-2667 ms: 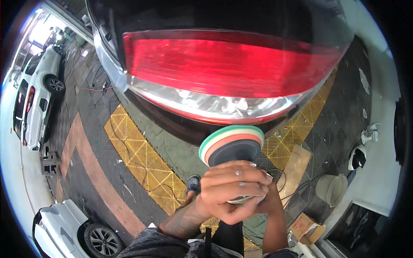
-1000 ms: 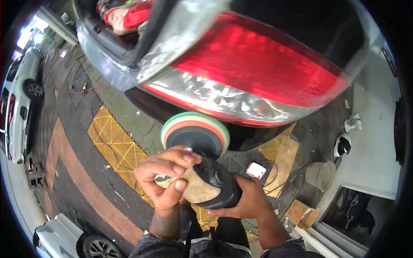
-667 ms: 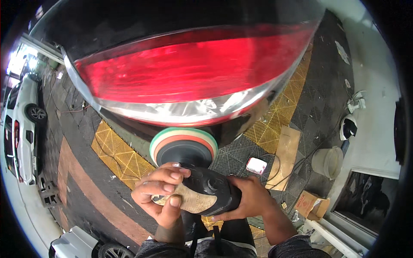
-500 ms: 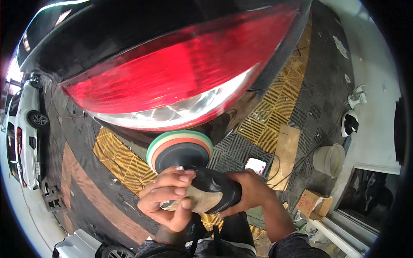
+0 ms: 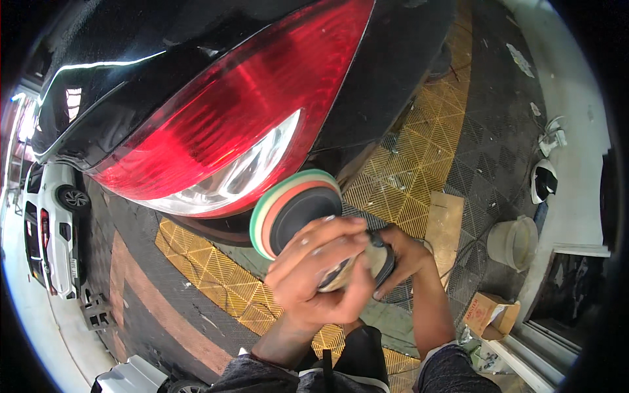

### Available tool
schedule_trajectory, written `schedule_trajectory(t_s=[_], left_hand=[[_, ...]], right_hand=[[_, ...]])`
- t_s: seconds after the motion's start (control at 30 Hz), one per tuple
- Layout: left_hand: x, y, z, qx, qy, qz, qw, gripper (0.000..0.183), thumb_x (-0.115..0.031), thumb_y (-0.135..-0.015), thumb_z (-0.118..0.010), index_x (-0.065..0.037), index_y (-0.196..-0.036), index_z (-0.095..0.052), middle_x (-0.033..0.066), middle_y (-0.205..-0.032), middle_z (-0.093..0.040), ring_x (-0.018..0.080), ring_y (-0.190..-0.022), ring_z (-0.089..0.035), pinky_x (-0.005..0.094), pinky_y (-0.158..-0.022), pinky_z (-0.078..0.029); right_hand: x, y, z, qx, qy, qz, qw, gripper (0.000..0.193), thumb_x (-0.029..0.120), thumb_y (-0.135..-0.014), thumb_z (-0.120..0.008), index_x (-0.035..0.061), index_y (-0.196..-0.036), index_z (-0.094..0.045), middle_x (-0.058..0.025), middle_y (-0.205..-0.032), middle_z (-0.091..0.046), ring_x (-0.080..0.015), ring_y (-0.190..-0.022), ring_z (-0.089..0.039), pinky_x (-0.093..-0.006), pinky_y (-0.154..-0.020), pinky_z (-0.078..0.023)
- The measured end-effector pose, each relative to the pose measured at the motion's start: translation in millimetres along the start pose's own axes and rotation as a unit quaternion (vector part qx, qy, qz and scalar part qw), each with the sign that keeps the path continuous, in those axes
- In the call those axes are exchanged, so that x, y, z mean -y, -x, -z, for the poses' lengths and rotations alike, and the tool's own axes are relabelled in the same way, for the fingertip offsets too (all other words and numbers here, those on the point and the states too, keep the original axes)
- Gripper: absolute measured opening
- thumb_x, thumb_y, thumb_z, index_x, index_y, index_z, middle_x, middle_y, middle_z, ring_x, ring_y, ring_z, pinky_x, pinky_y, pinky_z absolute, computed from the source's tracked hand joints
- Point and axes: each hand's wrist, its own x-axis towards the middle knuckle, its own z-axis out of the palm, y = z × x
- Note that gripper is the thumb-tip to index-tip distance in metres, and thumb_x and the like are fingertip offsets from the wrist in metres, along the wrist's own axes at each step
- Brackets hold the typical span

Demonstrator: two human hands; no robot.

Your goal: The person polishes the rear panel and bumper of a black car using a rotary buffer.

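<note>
Both of my hands grip a black polisher [image 5: 384, 261] fitted with a round pad [image 5: 303, 216], layered green, cream and orange around a black disc. My left hand [image 5: 318, 265] wraps over the tan-patched head of the machine, fingers closed. Behind it, my right hand [image 5: 407, 254] is closed around the black body. The pad stands tilted beside the lower edge of a red and clear tail light [image 5: 219, 124] on a black car [image 5: 400, 59]. Whether the pad touches the car I cannot tell. Part of the polisher is hidden under my left hand.
Grey and yellow grid tiles [image 5: 419, 157] cover the floor. On the right are a white bucket [image 5: 512, 243], an open cardboard box [image 5: 488, 316], a flat board [image 5: 444, 223] and a cable. A white car [image 5: 56, 223] and a concrete block [image 5: 97, 309] are on the left.
The polisher and both hands have moved right and slightly up, and the pad has tilted. My view has shifted, so the tail light appears steeper and farther left.
</note>
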Motion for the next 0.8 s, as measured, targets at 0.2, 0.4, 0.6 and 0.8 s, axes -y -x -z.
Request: schedule_trajectory(t_s=[0.2,0.4,0.6,0.8], left_hand=[[7.6,-24.3,-35.5,0.008,0.006,-0.050,0.999,0.022,0.008,-0.065,-0.065,0.006,-0.087,-0.067,0.0213,-0.086,-0.070,0.0282,-0.080,-0.072,0.0328,-0.074,-0.057],[5.9,-0.4,-7.4,0.008,-0.009,-0.026,1.000,0.021,0.005,-0.065,-0.068,0.005,-0.086,-0.068,0.0197,-0.086,-0.070,0.0275,-0.080,-0.072,0.0357,-0.076,-0.057],[11.6,18.5,57.1,0.044,0.088,0.004,0.995,0.017,0.003,-0.066,-0.068,0.004,-0.083,-0.068,0.0203,-0.086,-0.071,0.0330,-0.083,-0.073,0.0418,-0.078,-0.058],[38.5,33.5,128.5,0.047,0.196,-0.011,0.979,0.017,0.001,-0.066,-0.068,0.004,-0.083,-0.069,0.0204,-0.087,-0.071,0.0340,-0.081,-0.073,0.0423,-0.078,-0.058]], right_hand=[[-4.9,3.6,6.6,-0.101,-0.224,-0.007,0.969,0.073,0.011,-0.044,-0.098,0.0001,-0.109,-0.068,-0.0038,-0.102,-0.072,-0.0128,-0.095,-0.066,-0.0297,-0.088,-0.052],[-7.6,10.4,-13.3,-0.054,-0.025,-0.008,0.998,0.073,0.017,-0.044,-0.099,0.0030,-0.109,-0.068,-0.0037,-0.103,-0.071,-0.0120,-0.096,-0.065,-0.0297,-0.088,-0.052],[19.2,-7.1,-79.0,-0.099,-0.018,-0.047,0.994,0.082,0.024,-0.045,-0.100,0.0018,-0.115,-0.064,-0.0045,-0.104,-0.071,-0.0111,-0.094,-0.065,-0.0294,-0.086,-0.053],[18.0,-27.4,-153.9,-0.148,0.077,-0.082,0.983,0.091,0.043,-0.046,-0.099,0.0008,-0.119,-0.063,-0.0119,-0.107,-0.072,-0.0190,-0.098,-0.070,-0.0351,-0.088,-0.055]])
